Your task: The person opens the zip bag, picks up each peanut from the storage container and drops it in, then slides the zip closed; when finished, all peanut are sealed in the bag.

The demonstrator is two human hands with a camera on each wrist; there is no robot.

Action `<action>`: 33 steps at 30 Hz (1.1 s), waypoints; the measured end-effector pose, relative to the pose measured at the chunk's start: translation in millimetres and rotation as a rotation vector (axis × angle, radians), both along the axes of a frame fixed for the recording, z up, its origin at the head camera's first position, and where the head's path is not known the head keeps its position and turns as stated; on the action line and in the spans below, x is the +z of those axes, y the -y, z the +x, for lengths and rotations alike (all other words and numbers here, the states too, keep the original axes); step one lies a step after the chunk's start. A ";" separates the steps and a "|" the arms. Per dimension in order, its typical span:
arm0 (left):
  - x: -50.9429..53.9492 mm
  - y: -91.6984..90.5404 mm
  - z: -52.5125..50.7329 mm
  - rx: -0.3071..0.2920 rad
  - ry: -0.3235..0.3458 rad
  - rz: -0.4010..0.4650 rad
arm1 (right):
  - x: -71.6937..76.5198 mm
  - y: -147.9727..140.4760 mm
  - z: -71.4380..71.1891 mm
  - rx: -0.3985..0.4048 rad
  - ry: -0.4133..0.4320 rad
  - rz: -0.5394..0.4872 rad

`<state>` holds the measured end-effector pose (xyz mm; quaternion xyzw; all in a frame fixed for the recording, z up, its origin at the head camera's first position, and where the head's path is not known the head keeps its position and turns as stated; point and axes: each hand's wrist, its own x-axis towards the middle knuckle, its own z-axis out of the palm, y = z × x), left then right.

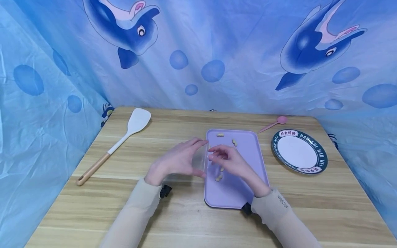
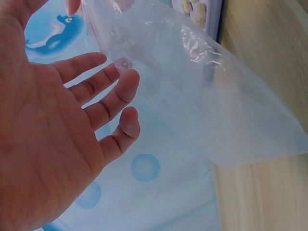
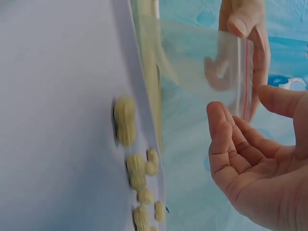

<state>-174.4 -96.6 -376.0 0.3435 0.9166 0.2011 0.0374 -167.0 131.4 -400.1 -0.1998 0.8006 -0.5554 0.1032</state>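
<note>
A clear zip bag (image 3: pixel 192 57) with a red line by its mouth hangs beside the tray's left edge. My left hand (image 1: pixel 178 158) spans the bag's mouth edge, holding it between thumb and fingers. Over the tray's left side, my right hand (image 1: pixel 231 160) has loosely bent fingers close to the bag and the thumb apart; I see nothing in its grasp. A purple tray (image 1: pixel 248 155) carries several peanuts (image 3: pixel 125 121), most along its left side. In the left wrist view, the transparent film of the bag (image 2: pixel 231 106) spreads past my fingertips; its contents, if any, are unclear.
To the left lies a white spatula (image 1: pixel 139 120) with a wooden handle. A green-rimmed white plate (image 1: pixel 297 153) stands right of the tray, and a pink spoon (image 1: pixel 281 120) lies behind it. A blue dolphin-print curtain (image 1: pixel 192 44) hangs behind the wooden table (image 1: pixel 173 220).
</note>
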 end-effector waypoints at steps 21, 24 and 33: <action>-4.8 -13.4 4.0 0.024 -0.013 -0.041 | -2.3 3.3 2.4 -0.043 0.220 -0.116; -6.3 -14.5 3.7 0.025 -0.023 -0.026 | -3.0 2.4 1.7 -0.051 0.226 -0.121; -4.8 -10.8 -2.4 0.047 0.027 0.141 | -4.9 1.1 -1.1 -0.075 0.235 -0.155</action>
